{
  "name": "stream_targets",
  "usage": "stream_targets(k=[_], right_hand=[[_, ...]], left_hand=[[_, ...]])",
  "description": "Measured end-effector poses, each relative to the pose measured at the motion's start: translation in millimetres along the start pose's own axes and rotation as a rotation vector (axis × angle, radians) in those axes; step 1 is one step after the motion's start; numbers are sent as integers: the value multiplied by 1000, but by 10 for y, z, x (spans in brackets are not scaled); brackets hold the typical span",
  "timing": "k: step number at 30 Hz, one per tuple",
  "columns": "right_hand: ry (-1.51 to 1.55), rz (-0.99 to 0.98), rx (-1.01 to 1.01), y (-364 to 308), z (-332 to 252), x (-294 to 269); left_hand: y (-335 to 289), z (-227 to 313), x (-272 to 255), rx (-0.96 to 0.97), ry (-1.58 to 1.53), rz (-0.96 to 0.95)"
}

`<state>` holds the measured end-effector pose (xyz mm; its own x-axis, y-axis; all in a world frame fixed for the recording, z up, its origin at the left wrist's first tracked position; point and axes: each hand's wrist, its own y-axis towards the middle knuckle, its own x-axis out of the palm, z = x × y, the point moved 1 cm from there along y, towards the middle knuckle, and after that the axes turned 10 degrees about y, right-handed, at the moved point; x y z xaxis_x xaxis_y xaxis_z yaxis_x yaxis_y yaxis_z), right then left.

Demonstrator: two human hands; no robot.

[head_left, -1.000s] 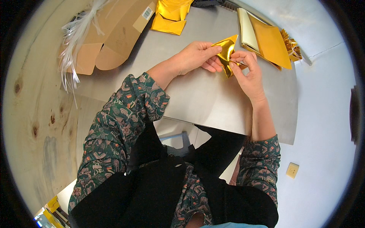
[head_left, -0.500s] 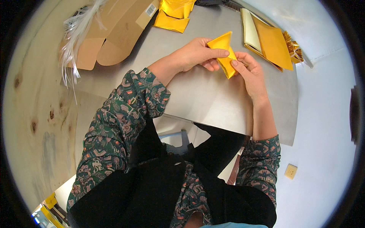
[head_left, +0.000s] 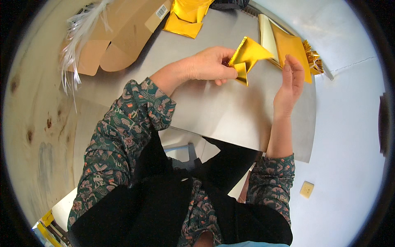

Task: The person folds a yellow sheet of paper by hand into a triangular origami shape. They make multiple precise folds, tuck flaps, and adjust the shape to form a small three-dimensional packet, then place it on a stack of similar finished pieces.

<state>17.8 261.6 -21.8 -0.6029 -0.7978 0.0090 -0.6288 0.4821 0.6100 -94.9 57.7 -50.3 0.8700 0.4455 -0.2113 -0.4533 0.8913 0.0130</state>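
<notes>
A folded piece of shiny gold paper (head_left: 250, 52) is pinched in my left hand (head_left: 216, 66) above the metal table. Its zigzag edge is at the upper left, one flap points right, and a smaller folded flap hangs by my thumb. To the right, my right hand (head_left: 289, 84) is raised, apart from that piece, with fingers loosely bent and nothing visible in them. Just behind its fingertips lies a stack of flat gold sheets (head_left: 294, 45), with a cream sheet (head_left: 269, 39) along its left side.
Folded gold pieces (head_left: 185, 26) lie at the back of the metal table (head_left: 222, 107). An open cardboard box (head_left: 131, 41) with white plastic strands (head_left: 74, 53) stands at the left. A crinkled gold bundle (head_left: 314, 59) sits by the white wall on the right.
My right hand has let go of the gold paper and moved right, toward the stack. The paper has partly spread open in my left hand.
</notes>
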Motion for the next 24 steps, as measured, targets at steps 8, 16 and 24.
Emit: stream_targets(k=[8, 16, 24], right_hand=[[149, -407, 352, -137, -10, 88], [461, -133, 498, -165, 7, 144], [409, -276, 381, -213, -115, 150]], left_hand=[[-54, 23, -50, 108, 299, -121], [14, 0, 135, 322, -124, 191], [-54, 60, 143, 367, 44, 304]])
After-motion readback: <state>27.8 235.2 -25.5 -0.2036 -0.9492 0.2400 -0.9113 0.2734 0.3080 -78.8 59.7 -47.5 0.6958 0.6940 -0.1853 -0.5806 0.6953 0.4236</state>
